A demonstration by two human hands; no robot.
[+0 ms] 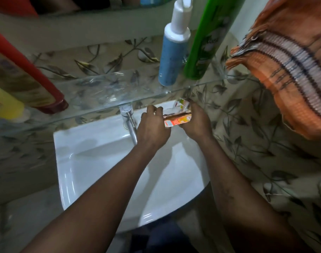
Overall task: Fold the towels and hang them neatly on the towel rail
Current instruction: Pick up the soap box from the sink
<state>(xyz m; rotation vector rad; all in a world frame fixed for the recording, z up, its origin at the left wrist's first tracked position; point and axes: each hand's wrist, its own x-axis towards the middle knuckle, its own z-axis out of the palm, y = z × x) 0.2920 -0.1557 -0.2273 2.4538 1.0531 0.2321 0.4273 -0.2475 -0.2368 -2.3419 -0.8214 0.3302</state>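
Over the sink (83, 152), left hand (152, 128) and right hand (196, 123), fingers curled, grip an orange packet (177, 121); print illegible, towel (293, 79) cropped.

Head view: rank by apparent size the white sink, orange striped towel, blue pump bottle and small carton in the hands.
1. white sink
2. orange striped towel, cropped by the frame and nearest the camera, so unsure against the sink
3. blue pump bottle
4. small carton

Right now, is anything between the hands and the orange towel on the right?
The left hand and right hand both hold a small orange carton under the glass shelf; otherwise only patterned wall lies toward the towel.
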